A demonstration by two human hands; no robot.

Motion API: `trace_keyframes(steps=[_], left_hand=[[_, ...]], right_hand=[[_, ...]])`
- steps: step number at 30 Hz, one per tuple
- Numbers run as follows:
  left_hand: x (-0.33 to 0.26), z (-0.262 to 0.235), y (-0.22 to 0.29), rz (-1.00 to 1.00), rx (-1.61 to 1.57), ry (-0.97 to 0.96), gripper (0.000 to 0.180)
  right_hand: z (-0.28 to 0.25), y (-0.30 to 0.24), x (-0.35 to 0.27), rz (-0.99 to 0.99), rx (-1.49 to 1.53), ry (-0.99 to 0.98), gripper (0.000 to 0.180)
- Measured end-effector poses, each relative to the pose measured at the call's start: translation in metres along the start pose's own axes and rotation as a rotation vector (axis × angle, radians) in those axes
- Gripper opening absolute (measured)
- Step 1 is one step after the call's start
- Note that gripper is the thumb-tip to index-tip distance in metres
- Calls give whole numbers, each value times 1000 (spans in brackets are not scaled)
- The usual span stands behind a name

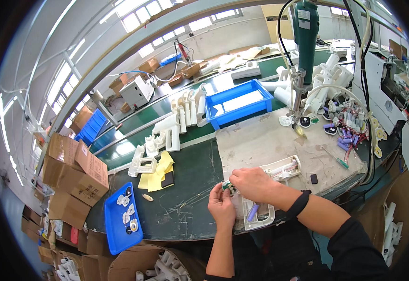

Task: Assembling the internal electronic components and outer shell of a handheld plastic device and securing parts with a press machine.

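Note:
A small green circuit board is pinched between the fingers of my left hand, at the near edge of the bench. My right hand reaches over a white plastic housing half, its fingers closed at the same board. In the housing's handle lies a purple battery cell. The housing's far end points up and right; my right hand and wrist hide its middle. On the mat, right of the housing, is a small black rectangular piece.
A green-handled screwdriver lies right, near heaped motors and purple cells. A green power driver hangs above the mat. Blue trays stand behind and left. White housings and yellow paper occupy the left bench.

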State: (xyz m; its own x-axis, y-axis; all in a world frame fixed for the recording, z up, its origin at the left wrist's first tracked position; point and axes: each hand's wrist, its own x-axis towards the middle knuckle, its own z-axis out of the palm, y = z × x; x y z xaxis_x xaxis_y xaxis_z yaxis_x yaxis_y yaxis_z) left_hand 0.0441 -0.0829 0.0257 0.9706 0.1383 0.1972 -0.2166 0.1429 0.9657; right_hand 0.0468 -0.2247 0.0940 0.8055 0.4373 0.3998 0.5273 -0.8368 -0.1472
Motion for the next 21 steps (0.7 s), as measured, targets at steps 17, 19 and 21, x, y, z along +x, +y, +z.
trace_keyframes(steps=[17, 19, 21], left_hand=[[0, 2, 3, -7, 5, -13, 24], [0, 1, 3, -6, 2, -11, 24], [0, 0, 3, -5, 0, -9, 23]], right_hand=[[-2, 3, 1, -4, 12, -13, 14], [-2, 2, 1, -6, 13, -12, 14], [-3, 1, 1, -14, 8, -19, 14]])
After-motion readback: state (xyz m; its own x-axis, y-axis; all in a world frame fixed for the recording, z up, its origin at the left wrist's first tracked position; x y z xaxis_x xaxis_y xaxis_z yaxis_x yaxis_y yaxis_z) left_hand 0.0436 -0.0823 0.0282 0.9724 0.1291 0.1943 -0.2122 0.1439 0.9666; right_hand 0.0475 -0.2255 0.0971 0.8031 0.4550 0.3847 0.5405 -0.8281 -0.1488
